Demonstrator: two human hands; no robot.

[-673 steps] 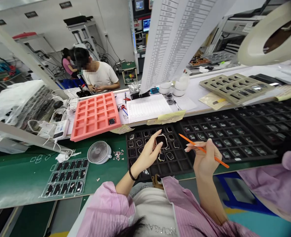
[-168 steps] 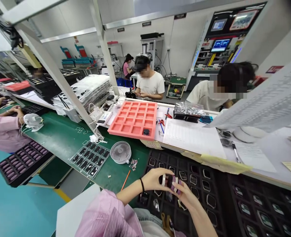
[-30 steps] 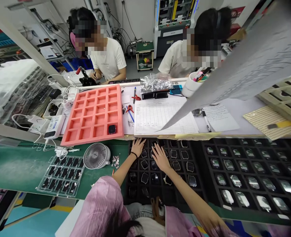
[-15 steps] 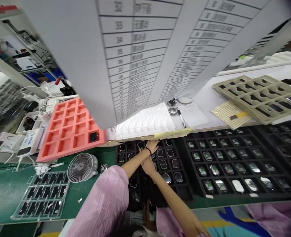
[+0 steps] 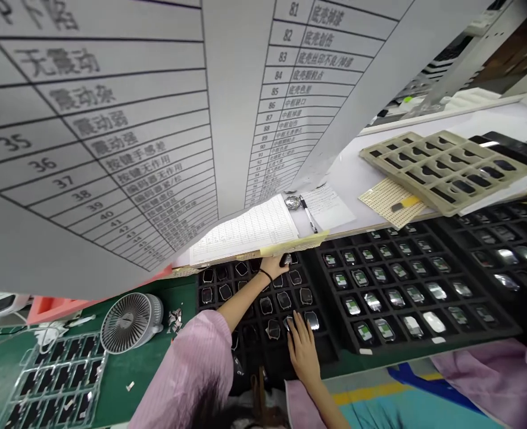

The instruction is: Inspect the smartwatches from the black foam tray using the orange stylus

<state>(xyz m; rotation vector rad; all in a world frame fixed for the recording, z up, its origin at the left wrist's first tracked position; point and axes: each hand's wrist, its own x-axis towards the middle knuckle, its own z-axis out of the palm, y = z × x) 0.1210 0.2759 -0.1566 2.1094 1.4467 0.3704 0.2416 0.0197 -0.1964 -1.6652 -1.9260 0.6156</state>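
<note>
My left hand [image 5: 275, 266] reaches to the back of the black compartment tray [image 5: 330, 351], a black band round its wrist. Its fingers are curled round a small dark, shiny piece [image 5: 286, 260] at the tray's back row. Closer to me, my right hand [image 5: 303, 348] lies over the front right part of the same tray, its fingers spread and touching the watch-like pieces there. One silvery watch piece [image 5: 312, 320] shows beside its fingertips. Other compartments hold dark square frames [image 5: 283, 300].
More black trays [image 5: 350, 342] of watch parts stand to the right. A fan [image 5: 131, 322] and a clear tray [image 5: 58, 381] are at left. Printed sheets [image 5: 227, 119] hang in front, above a shelf with a form [image 5: 245, 229], pen [image 5: 308, 214] and beige trays [image 5: 446, 170].
My hands were crossed together at the back of the tray. Now my right hand has come toward me and spread, while my left stays at the back with a piece. The view has shifted.
</note>
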